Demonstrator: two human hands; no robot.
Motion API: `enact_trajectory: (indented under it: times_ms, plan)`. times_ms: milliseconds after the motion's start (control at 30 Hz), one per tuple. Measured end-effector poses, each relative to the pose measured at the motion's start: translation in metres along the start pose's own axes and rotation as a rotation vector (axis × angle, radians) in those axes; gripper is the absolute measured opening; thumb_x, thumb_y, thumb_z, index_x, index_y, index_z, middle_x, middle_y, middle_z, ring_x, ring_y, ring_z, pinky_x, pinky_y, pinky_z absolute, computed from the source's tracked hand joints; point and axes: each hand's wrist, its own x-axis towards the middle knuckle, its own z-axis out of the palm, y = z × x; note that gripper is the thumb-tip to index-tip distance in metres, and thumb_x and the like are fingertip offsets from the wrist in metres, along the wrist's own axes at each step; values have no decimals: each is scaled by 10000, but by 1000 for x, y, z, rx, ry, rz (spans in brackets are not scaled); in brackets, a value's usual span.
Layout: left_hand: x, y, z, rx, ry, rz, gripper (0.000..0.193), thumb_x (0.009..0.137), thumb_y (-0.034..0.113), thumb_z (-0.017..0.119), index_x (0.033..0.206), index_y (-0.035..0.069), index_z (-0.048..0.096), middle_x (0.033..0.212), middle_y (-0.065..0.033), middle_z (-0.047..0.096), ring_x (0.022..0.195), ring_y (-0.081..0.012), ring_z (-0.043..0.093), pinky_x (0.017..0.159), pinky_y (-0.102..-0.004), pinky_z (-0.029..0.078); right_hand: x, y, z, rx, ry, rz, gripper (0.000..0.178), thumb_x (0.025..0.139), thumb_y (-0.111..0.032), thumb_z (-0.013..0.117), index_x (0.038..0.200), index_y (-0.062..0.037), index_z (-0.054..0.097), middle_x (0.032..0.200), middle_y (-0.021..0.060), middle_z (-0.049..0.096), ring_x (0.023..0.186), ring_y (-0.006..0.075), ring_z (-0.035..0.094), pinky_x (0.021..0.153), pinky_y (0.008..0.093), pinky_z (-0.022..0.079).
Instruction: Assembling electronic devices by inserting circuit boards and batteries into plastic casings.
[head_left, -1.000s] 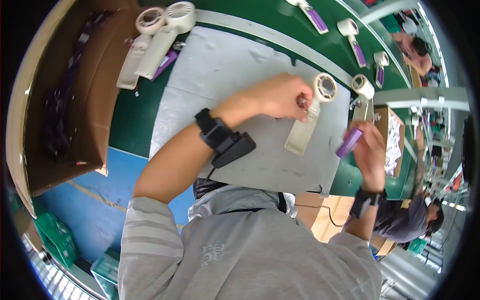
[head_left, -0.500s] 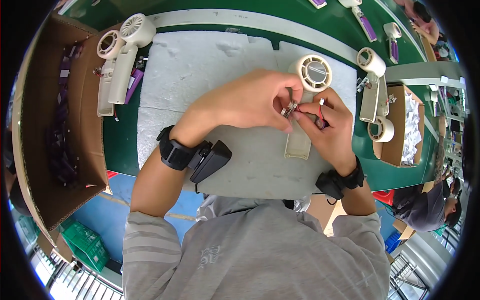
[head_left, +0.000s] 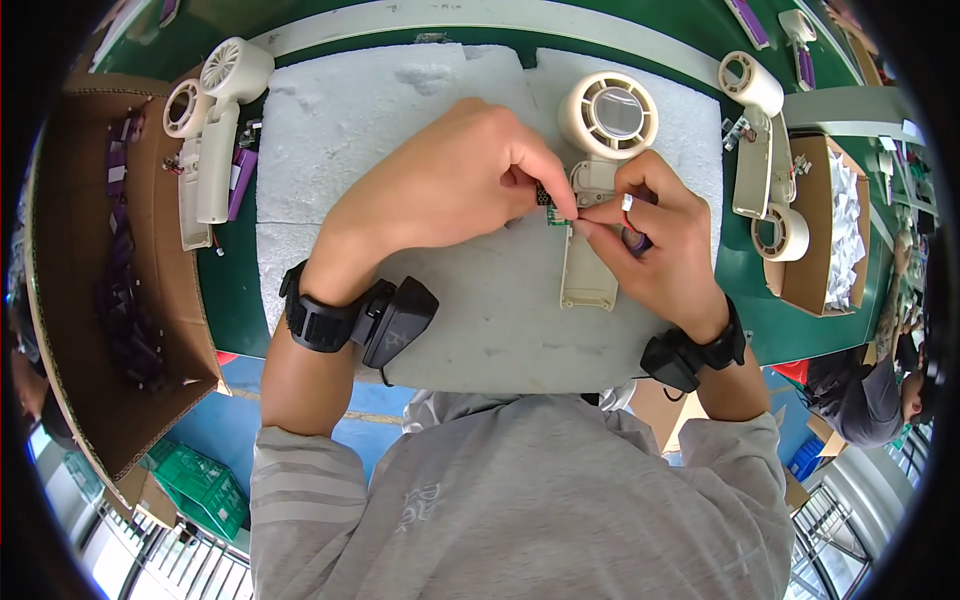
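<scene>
My left hand (head_left: 470, 180) is closed, its thumb and forefinger pinching a small green circuit board (head_left: 558, 214). Against the board's right edge, my right hand (head_left: 665, 235) has its thumb and forefinger pressed together. Within the right hand's curled fingers sits a purple round-ended part (head_left: 635, 240), with a red wire and a white plug (head_left: 627, 202) sticking up. What the right fingertips pinch is too small to make out. Beneath both hands a cream handheld-fan shell (head_left: 588, 285) lies on the foam pad, its round head pointing away from me and its hollow handle toward me.
White foam sheet (head_left: 340, 120) covers the green bench. Cream fan parts lie at the left (head_left: 213, 170) and right (head_left: 752, 180). A deep cardboard box (head_left: 185, 270) with purple pieces stands left; a smaller carton (head_left: 808, 240) holding white slips stands right. Another person (head_left: 860, 400) is at far right.
Both hands have shifted a little left relative to the fan shell. The circuit board has turned, so its green face shows where its metal-fitted edge showed before. The camera view has moved slightly.
</scene>
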Motion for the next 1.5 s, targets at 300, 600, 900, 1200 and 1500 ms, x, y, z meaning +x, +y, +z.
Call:
enact_trajectory:
  times_ms: [300, 600, 900, 1200, 1500]
  plan:
    - [2, 10, 17, -180, 101, 66, 177, 740, -61, 667, 893, 25, 689, 859, -63, 641, 783, -160, 622, 663, -259, 520, 1, 1, 3, -32, 32, -61, 160, 642, 45, 779, 743, 19, 657, 827, 74, 511, 630, 176, 537, 531, 278, 437]
    - [2, 8, 18, -44, 98, 122, 137, 729, -31, 684, 845, 38, 664, 770, -61, 620, 658, -178, 594, 600, -281, 485, -2, 2, 3, -33, 24, -2, 159, 654, 40, 768, 759, 11, 652, 854, 83, 521, 669, 184, 568, 554, 287, 459]
    - [2, 9, 21, 60, 190, 177, 142, 721, -51, 671, 812, 55, 644, 765, -20, 606, 639, -127, 553, 568, -257, 444, 2, -1, -11, 89, -15, -26, 117, 740, 15, 726, 827, 19, 648, 891, 91, 529, 687, 177, 551, 596, 276, 453]
    - [3, 1, 18, -173, 146, 25, 71, 773, 86, 701, 821, 45, 670, 646, -64, 586, 569, -170, 545, 537, -299, 416, 1, 4, -5, 66, -22, -117, 102, 795, 5, 702, 880, 36, 655, 896, 94, 512, 689, 173, 535, 583, 274, 439]
    - [4, -2, 16, -280, 149, 22, 175, 856, 210, 699, 882, 37, 711, 658, -53, 613, 590, -105, 549, 559, -258, 439, 3, -1, -3, 75, 3, -70, 82, 806, -10, 708, 867, 27, 666, 887, 86, 520, 679, 167, 524, 574, 269, 430]
